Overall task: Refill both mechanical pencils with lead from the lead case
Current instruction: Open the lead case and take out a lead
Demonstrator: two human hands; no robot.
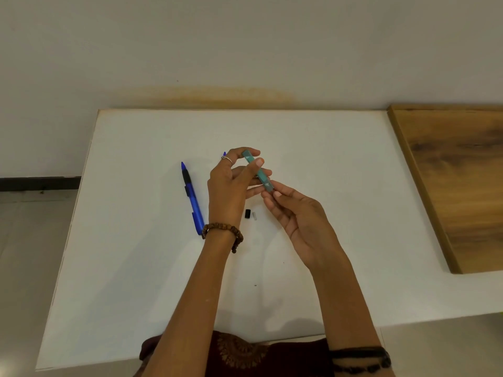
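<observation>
A teal lead case is held above the white table, tilted from upper left to lower right. My left hand grips its upper part between thumb and fingers. My right hand pinches its lower end with the fingertips. One blue mechanical pencil lies on the table left of my left hand. The blue tip of a second pencil peeks out behind my left hand; the rest of it is hidden. A small black cap and a small grey piece lie on the table under my hands.
A wooden board lies at the table's right side. A wall runs behind the table's far edge. The near table edge is at my body.
</observation>
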